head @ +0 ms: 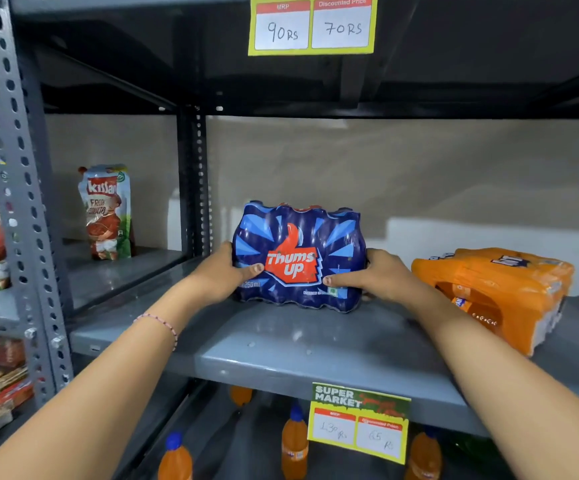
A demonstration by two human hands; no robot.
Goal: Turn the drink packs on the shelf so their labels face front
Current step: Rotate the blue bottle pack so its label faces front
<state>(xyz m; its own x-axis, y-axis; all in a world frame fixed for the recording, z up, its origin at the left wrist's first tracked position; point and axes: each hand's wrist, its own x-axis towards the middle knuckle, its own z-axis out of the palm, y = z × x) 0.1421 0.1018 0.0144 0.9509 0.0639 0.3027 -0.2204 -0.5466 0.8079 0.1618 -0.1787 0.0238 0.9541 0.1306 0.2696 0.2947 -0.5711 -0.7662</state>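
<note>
While both hands [224,275] grip it, blue pack [298,254] reads "Thums up".

Two bare forearms with no sleeves. The left hand [217,275] has a thin beaded bracelet [159,323] of pink and dark beads at its wrist. The right hand [374,273] wears nothing.

Two hands grip a blue Thums Up drink pack [298,256] on a grey metal shelf [281,344].

The left hand [217,273] clasps the pack's left side and the right hand [374,277] its right, thumbs across the front label, which faces forward. An orange drink pack [499,292] lies tilted nearby on the right, apart from it.
</note>
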